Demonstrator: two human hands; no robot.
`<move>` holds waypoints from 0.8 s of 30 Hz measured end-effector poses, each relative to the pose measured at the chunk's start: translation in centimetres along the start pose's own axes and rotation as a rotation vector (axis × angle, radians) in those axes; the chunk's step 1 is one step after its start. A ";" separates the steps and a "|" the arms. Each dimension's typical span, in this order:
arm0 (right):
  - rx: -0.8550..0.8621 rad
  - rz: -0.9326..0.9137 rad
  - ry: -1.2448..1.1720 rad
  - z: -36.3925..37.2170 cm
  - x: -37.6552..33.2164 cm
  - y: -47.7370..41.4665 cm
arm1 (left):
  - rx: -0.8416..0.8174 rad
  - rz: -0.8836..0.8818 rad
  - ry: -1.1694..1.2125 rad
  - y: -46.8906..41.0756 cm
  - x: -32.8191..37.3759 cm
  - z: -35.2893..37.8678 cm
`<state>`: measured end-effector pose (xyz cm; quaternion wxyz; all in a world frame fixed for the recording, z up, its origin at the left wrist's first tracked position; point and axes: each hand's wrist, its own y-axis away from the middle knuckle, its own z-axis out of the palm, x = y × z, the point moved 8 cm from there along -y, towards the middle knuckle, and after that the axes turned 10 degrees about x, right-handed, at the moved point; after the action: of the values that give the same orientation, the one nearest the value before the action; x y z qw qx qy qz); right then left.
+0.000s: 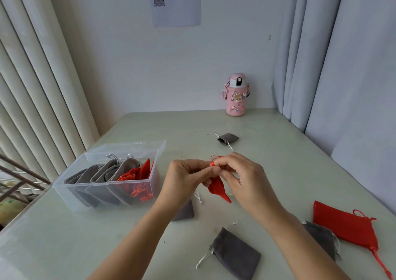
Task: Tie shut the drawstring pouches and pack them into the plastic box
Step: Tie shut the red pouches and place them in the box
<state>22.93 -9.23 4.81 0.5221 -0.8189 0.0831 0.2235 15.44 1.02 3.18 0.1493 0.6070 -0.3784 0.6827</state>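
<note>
A small red drawstring pouch (217,188) hangs above the table between my two hands. My left hand (188,177) and my right hand (240,176) both pinch its red cord at the gathered top. A clear plastic box (90,191) stands open at the left, holding several grey and red pouches upright. Loose pouches lie on the table: a grey one (234,254) near me, a grey one (184,212) partly under my left forearm, a grey one (320,239) and a flat red one (347,226) at the right, and a grey one (228,138) farther back.
A pink water bottle (235,95) stands at the back of the table against the wall. Curtains hang at both sides. The box's lid (128,149) leans open behind it. A metal railing (19,183) lies beyond the table's left edge.
</note>
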 end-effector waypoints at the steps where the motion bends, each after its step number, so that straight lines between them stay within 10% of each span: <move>1: -0.021 -0.008 0.010 0.1 -0.1 0.0 | 0.013 0.006 -0.001 0.1 0.0 0.0; 13: -0.035 0.158 0.039 -0.4 0.6 -0.1 | 0.123 0.019 -0.073 0.3 -0.8 0.0; 24: -0.145 0.511 -0.420 0.3 1.8 0.4 | -0.027 0.154 -0.134 0.5 0.5 1.0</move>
<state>24.28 -8.95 3.56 0.3951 -0.7427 0.1603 0.5163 15.70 -0.18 3.50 0.0792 0.6182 -0.4423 0.6449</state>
